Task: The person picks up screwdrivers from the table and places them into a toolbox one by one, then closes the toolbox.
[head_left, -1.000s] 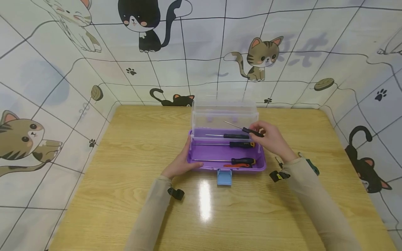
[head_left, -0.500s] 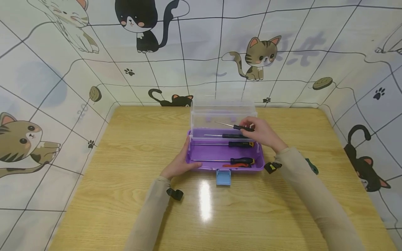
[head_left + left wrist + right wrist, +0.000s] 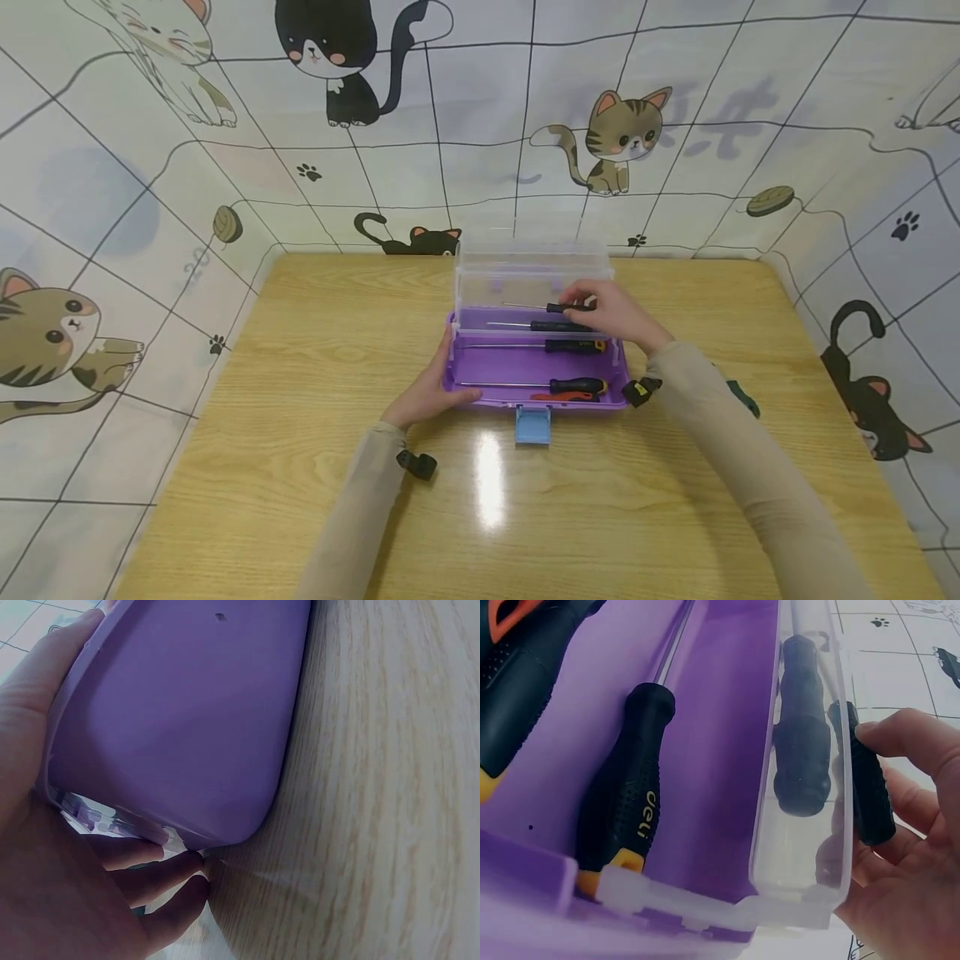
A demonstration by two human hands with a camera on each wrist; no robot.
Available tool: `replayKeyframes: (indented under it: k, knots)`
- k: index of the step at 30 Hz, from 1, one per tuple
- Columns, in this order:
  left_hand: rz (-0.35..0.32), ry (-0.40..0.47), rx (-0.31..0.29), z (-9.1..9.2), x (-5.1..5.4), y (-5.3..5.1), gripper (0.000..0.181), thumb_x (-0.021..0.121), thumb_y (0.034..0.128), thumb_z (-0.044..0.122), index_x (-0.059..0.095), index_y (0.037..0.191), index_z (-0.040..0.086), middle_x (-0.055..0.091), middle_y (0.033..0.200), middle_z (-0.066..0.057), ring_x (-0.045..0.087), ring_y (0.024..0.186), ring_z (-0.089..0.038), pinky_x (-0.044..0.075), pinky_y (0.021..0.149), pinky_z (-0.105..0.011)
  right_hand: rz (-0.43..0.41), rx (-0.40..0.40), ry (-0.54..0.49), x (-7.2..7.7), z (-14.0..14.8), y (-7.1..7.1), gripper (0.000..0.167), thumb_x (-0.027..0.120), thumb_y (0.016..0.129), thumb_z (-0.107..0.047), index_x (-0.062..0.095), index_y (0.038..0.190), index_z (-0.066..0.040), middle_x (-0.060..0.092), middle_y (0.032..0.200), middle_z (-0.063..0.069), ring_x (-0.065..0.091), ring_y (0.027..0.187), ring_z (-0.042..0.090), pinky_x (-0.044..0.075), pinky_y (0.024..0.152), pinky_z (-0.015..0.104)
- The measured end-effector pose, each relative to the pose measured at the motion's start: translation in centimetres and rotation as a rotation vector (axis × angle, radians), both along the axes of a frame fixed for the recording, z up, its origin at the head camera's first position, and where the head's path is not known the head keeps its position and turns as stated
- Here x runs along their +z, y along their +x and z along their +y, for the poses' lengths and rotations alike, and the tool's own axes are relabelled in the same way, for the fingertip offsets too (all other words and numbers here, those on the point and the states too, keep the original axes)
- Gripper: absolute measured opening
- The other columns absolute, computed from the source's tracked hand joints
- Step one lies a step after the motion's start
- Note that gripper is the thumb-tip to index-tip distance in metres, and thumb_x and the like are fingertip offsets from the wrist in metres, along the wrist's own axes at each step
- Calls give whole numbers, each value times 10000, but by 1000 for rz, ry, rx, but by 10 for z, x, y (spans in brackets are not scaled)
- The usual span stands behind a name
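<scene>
The right hand (image 3: 611,313) pinches a small black screwdriver (image 3: 870,791) by its handle, fingers nearly closed. It is toward 12 o'clock of the purple box (image 3: 495,365), next to a clear tray (image 3: 784,859) with another black screwdriver (image 3: 562,326). The left hand (image 3: 423,390) grips the box at 9 o'clock. Two more screwdrivers (image 3: 576,346) lie inside. A blue latch (image 3: 532,426) is at 6 o'clock, a green tool (image 3: 744,400) on the table (image 3: 300,467) at 3.

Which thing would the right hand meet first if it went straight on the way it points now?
Probably the open clear lid, in line ahead of the right hand and the screwdriver it holds, though see-through plastic leaves the depth unclear.
</scene>
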State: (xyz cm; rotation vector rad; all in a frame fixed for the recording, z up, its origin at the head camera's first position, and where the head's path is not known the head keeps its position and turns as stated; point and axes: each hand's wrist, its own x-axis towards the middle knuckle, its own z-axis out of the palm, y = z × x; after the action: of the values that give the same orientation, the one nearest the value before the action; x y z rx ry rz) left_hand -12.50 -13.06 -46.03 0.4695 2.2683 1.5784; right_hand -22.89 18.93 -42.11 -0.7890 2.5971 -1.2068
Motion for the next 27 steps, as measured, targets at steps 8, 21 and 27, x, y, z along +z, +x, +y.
replayKeyframes:
  k: [8, 21, 27]
  knots:
    - [-5, 24, -3, -1, -2, 0, 1165, 771, 820, 99, -163, 1514, 52, -132, 1579, -158, 6, 1439, -331, 71, 1152, -449, -9, 32, 52, 0, -7, -7, 148, 668, 888, -29, 681, 1031, 7, 665, 989, 108, 542, 858, 231, 460, 742, 372]
    - [13, 40, -8, -1, -1, -1, 1158, 766, 819, 83, -157, 1518, 58, -122, 1582, -162, 7, 1441, -326, 70, 1152, -462, -27, 36, -6, -6, -8, -12, 241, 655, 894, -13, 625, 1125, 49, 646, 1016, 153, 583, 911, 280, 485, 826, 436]
    - [16, 40, -11, -1, -1, -1, 1159, 766, 820, 77, -162, 1513, 46, -137, 1578, -170, 15, 1439, -339, 79, 1152, -456, -42, 14, -57, -7, -5, -11, 259, 627, 905, -1, 612, 1160, 41, 647, 995, 154, 586, 925, 270, 490, 806, 405]
